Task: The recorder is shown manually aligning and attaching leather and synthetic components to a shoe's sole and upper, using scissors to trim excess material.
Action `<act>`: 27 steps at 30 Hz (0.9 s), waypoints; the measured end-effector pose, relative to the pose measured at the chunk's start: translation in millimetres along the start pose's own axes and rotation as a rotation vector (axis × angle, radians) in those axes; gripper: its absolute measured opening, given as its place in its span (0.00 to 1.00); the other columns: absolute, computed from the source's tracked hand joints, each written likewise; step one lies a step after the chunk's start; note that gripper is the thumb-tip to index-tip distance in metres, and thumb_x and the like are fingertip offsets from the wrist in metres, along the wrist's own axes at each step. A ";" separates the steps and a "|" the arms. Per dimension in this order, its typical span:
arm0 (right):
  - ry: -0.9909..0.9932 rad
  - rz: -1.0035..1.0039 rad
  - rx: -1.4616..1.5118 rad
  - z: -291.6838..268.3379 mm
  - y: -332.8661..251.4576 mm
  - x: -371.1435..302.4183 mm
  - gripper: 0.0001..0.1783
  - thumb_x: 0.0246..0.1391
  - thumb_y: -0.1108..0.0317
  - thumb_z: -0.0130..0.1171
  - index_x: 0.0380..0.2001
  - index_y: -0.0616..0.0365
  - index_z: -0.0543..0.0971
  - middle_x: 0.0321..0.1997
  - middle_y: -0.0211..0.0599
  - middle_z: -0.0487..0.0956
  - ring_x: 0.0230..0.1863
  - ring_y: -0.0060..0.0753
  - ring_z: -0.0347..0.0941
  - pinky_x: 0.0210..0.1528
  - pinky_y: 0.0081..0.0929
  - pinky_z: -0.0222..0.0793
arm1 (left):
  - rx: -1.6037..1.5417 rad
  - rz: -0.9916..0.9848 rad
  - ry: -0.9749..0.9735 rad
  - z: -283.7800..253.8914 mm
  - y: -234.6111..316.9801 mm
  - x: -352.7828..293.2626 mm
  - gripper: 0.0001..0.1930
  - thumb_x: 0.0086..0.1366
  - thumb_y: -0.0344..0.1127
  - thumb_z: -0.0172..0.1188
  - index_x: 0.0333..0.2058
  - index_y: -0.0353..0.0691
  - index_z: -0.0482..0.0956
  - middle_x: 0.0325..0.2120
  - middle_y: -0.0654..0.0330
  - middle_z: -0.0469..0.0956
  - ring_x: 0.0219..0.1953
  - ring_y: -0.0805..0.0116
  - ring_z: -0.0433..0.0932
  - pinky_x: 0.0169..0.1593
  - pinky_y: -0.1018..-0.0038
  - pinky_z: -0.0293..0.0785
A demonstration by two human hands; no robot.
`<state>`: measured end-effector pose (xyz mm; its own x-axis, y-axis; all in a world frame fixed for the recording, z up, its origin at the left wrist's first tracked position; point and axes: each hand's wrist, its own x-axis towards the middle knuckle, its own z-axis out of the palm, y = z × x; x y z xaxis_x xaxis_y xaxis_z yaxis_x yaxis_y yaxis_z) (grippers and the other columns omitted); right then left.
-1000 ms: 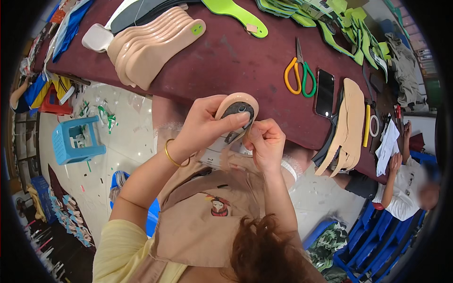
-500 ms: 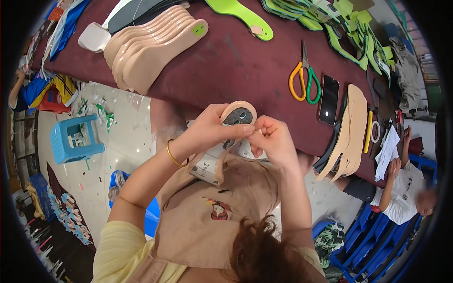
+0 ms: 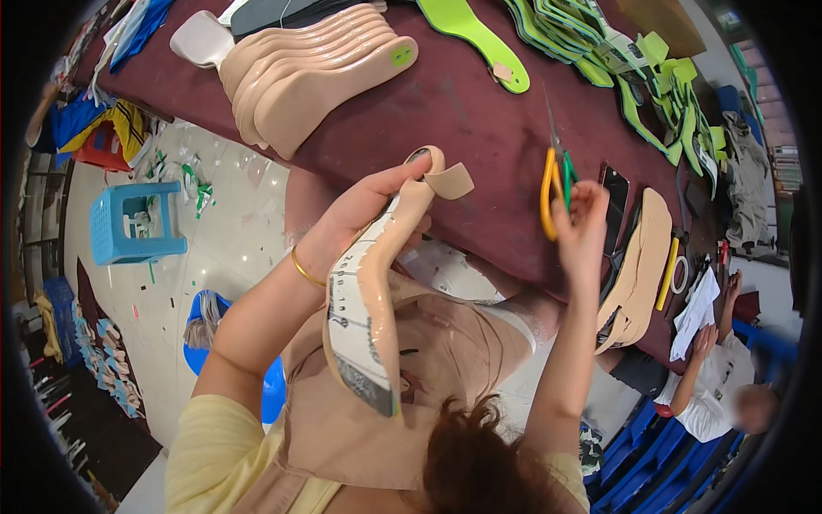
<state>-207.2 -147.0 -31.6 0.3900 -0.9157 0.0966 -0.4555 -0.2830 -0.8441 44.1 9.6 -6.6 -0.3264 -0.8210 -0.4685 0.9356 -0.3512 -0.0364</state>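
Note:
My left hand (image 3: 377,193) is closed around one end of a beige insole (image 3: 396,283) held up over my lap. Its white printed underside faces left, and the other end is dark. A small beige flap (image 3: 452,181) sticks out sideways at the gripped end. Out to the right, my right hand (image 3: 582,214) grips the orange and green handles of a pair of scissors (image 3: 549,184), whose blades point away over the table. Just beyond that hand a black phone (image 3: 613,206) lies partly hidden.
On the maroon table (image 3: 445,120) lie a stack of beige insoles (image 3: 308,94), a lime-green insole (image 3: 475,38) and a green pile (image 3: 591,43). Cut beige pieces (image 3: 638,265) and a yellow tool (image 3: 668,274) sit at right. A blue stool (image 3: 128,227) stands left. Another person (image 3: 715,368) sits right.
My right hand has left the insole and moved right onto the scissors, turning them. My left hand has tilted the insole so its long printed underside shows and a flap stands out.

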 end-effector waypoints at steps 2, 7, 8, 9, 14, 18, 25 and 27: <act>-0.134 -0.025 0.251 18.3 -32.0 -46.4 0.43 0.39 0.67 0.70 0.59 0.56 0.60 0.45 0.36 0.67 0.42 0.28 0.65 0.47 0.25 0.64 | -0.017 -0.035 -0.099 2.2 2.2 -2.6 0.13 0.68 0.47 0.51 0.35 0.45 0.74 0.18 0.70 0.69 0.15 0.82 0.61 0.16 0.85 0.56; -0.489 -0.136 0.006 17.3 -67.6 -61.3 0.52 0.21 0.54 0.78 0.55 0.54 0.67 0.41 0.37 0.67 0.40 0.36 0.67 0.40 0.30 0.66 | -0.040 -0.172 -0.246 13.3 -7.0 -1.3 0.14 0.68 0.48 0.50 0.37 0.44 0.74 0.19 0.71 0.69 0.17 0.82 0.62 0.17 0.85 0.57; -0.491 -0.118 -0.017 17.4 -73.8 -58.9 0.51 0.21 0.55 0.78 0.55 0.54 0.68 0.40 0.37 0.67 0.40 0.36 0.68 0.39 0.31 0.66 | -0.030 -0.157 -0.196 15.5 -10.3 -1.2 0.14 0.68 0.48 0.50 0.37 0.44 0.74 0.19 0.71 0.69 0.17 0.82 0.62 0.17 0.85 0.57; -0.496 -0.100 -0.040 18.5 -77.5 -57.4 0.50 0.21 0.55 0.78 0.54 0.53 0.68 0.40 0.37 0.67 0.40 0.35 0.68 0.39 0.31 0.66 | -0.021 -0.141 -0.145 18.3 -13.8 -2.0 0.14 0.68 0.48 0.50 0.37 0.43 0.74 0.19 0.71 0.69 0.17 0.82 0.62 0.17 0.85 0.57; -0.354 -0.241 -0.143 29.1 -73.7 -57.7 0.38 0.28 0.57 0.76 0.46 0.54 0.73 0.31 0.35 0.70 0.28 0.37 0.71 0.29 0.33 0.68 | -0.030 -0.068 0.003 22.5 -18.2 -4.2 0.14 0.68 0.47 0.50 0.36 0.42 0.75 0.19 0.70 0.71 0.17 0.81 0.64 0.17 0.84 0.58; -0.222 -0.486 -0.266 33.0 -45.5 -50.6 0.24 0.39 0.60 0.71 0.41 0.54 0.75 0.25 0.36 0.72 0.24 0.41 0.73 0.25 0.35 0.68 | -0.026 -0.070 -0.018 10.8 -20.6 0.8 0.14 0.67 0.46 0.52 0.33 0.41 0.76 0.19 0.69 0.72 0.17 0.80 0.66 0.17 0.82 0.61; -0.066 -0.330 -0.229 35.9 -76.7 -10.5 0.17 0.46 0.68 0.63 0.39 0.59 0.72 0.31 0.40 0.73 0.28 0.43 0.73 0.29 0.38 0.69 | 0.471 0.581 0.212 25.0 -32.9 -1.1 0.12 0.66 0.45 0.55 0.37 0.42 0.74 0.26 0.70 0.74 0.24 0.80 0.73 0.27 0.81 0.71; -0.298 -0.160 0.005 48.8 -118.8 -39.4 0.11 0.49 0.66 0.63 0.29 0.60 0.71 0.23 0.35 0.73 0.24 0.38 0.73 0.25 0.33 0.66 | 0.578 0.683 0.203 21.4 -36.0 -2.1 0.12 0.66 0.45 0.54 0.38 0.42 0.73 0.27 0.69 0.75 0.26 0.80 0.74 0.28 0.81 0.71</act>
<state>-129.5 -63.4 39.2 0.6735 -0.7359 0.0700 -0.3660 -0.4142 -0.8333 8.3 14.4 14.6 0.3539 -0.8572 -0.3742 0.6854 -0.0345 0.7274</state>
